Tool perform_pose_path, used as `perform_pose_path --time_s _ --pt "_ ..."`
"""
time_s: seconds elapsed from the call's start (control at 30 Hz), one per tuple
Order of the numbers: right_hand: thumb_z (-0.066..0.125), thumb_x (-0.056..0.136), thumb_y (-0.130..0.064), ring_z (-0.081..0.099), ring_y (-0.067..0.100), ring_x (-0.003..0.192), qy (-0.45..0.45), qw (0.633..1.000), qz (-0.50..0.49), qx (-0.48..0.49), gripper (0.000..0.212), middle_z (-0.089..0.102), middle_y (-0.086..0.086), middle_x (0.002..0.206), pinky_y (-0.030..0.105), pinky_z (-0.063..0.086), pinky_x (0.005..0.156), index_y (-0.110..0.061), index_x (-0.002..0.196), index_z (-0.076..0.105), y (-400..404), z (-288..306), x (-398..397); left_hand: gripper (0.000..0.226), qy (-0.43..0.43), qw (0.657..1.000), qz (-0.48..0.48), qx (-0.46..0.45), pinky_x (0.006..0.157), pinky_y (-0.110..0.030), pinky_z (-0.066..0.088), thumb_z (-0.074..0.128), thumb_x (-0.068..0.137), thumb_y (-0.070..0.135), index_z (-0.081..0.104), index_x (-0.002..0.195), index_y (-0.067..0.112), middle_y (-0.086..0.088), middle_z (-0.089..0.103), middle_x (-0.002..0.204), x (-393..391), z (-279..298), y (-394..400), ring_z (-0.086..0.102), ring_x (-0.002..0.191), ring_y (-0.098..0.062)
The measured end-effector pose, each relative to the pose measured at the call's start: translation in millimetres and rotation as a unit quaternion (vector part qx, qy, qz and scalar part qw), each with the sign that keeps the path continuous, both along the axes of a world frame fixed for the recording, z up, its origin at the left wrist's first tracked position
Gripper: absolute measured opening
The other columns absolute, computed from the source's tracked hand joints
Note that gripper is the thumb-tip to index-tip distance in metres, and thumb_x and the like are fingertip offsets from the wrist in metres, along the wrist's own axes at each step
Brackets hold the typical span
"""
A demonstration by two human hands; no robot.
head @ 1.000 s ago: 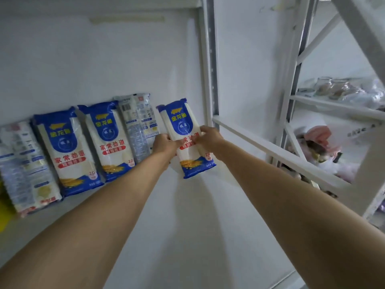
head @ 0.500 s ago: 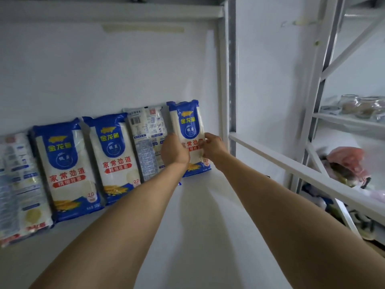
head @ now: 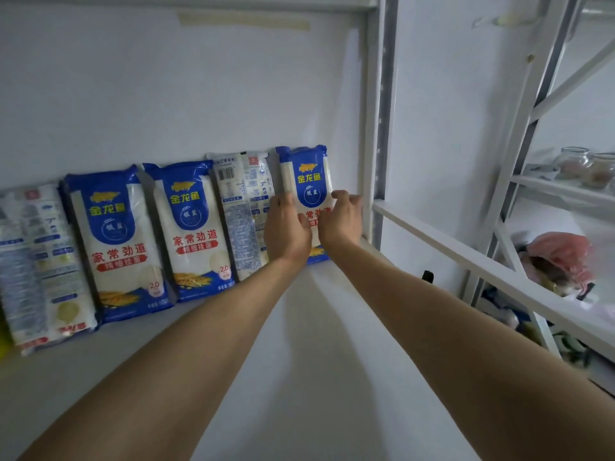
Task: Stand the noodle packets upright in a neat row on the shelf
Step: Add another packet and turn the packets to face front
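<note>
Several blue and white noodle packets stand in a row against the back wall of a white shelf (head: 299, 344). The rightmost packet (head: 307, 174) stands upright beside the shelf post, front side out. My left hand (head: 288, 227) grips its left edge and my right hand (head: 342, 221) grips its right edge. To its left stands a packet turned back side out (head: 241, 201), then two front-facing packets (head: 191, 224) (head: 116, 241), then another back-side-out packet (head: 36, 261) at the far left. My hands hide the lower half of the held packet.
A white metal post (head: 379, 111) closes the shelf on the right. Beyond it a neighbouring rack (head: 466, 261) carries glass jars (head: 585, 164) and a pink bag (head: 562, 254). The shelf surface in front of the packets is bare.
Both hands have carried the packet from mid-air back to the wall and stood it upright at the right end of the row. The camera has moved closer.
</note>
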State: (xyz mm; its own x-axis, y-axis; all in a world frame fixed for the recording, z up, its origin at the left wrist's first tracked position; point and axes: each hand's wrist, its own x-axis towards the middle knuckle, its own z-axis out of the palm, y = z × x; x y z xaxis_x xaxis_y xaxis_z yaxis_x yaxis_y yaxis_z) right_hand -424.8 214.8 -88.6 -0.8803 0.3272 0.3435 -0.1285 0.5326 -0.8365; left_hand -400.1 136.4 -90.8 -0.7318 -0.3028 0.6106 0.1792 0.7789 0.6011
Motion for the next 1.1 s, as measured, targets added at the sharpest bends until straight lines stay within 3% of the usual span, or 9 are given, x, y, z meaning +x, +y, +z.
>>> perform_pose_path --time_s 0.1,0.2,0.27,0.5,0.87,0.97,1.1 --pt "0.054 0.088 -0.008 0.058 0.024 0.103 0.053 0.997 0.036 0.033 0.031 0.049 0.007 0.123 0.028 0.047 0.076 -0.013 0.118 0.056 -15 8 16 0.030 0.028 0.999 -0.015 0.035 0.080 -0.028 0.045 0.055 0.090 0.011 0.057 0.120 0.012 -0.007 0.060 0.122 12 4 -8 0.060 0.110 -0.022" --pt "0.048 0.091 -0.011 0.059 0.026 0.104 0.049 0.996 0.068 0.031 0.026 0.055 0.008 0.121 0.035 0.051 0.084 -0.012 0.114 0.060 -30 18 31 0.021 0.041 0.992 -0.043 0.110 0.081 -0.026 0.048 0.053 0.093 0.011 0.062 0.112 0.007 -0.010 0.066 0.113 26 12 -22 0.064 0.102 -0.023" --pt "0.047 0.093 -0.012 0.061 0.025 0.100 0.047 0.994 0.086 0.038 0.024 0.062 0.008 0.116 0.032 0.049 0.079 -0.012 0.112 0.062 -45 22 44 0.022 0.043 0.987 -0.042 0.148 0.080 -0.026 0.049 0.052 0.093 0.012 0.062 0.112 0.007 -0.010 0.069 0.111 38 15 -39 0.064 0.099 -0.021" --pt "0.044 0.094 -0.014 0.065 0.025 0.094 0.004 0.976 0.216 0.018 0.026 0.070 0.009 0.108 0.035 0.054 0.078 -0.012 0.112 0.063 -118 30 90 0.023 0.035 0.966 0.011 0.255 0.091 -0.042 0.056 0.050 0.095 0.015 0.061 0.114 0.007 -0.013 0.069 0.114 85 13 -114 0.066 0.105 -0.026" --pt "0.048 0.095 -0.017 0.063 0.031 0.108 -0.111 0.914 0.385 0.062 0.028 0.066 0.015 0.118 0.041 0.053 0.093 -0.008 0.116 0.063 -255 30 136 0.033 0.019 0.952 0.179 0.247 0.097 -0.048 0.049 0.048 0.091 0.004 0.057 0.122 -0.004 -0.024 0.062 0.122 148 18 -261 0.060 0.113 -0.038" --pt "0.051 0.094 -0.020 0.062 0.034 0.106 -0.122 0.906 0.403 0.047 0.029 0.066 0.016 0.114 0.044 0.053 0.093 -0.007 0.117 0.061 -279 31 136 0.039 -0.027 0.957 0.196 0.213 0.100 -0.046 0.049 0.049 0.091 0.003 0.050 0.130 -0.002 -0.022 0.059 0.130 156 17 -291 0.058 0.118 -0.036" --pt "0.048 0.095 -0.024 0.065 0.033 0.103 -0.161 0.896 0.411 0.050 0.031 0.065 0.016 0.112 0.047 0.056 0.089 -0.006 0.119 0.057 -302 29 131 0.042 -0.115 0.953 0.188 0.208 0.092 -0.046 0.056 0.050 0.091 0.006 0.048 0.133 0.002 -0.020 0.060 0.130 156 16 -316 0.064 0.111 -0.036"
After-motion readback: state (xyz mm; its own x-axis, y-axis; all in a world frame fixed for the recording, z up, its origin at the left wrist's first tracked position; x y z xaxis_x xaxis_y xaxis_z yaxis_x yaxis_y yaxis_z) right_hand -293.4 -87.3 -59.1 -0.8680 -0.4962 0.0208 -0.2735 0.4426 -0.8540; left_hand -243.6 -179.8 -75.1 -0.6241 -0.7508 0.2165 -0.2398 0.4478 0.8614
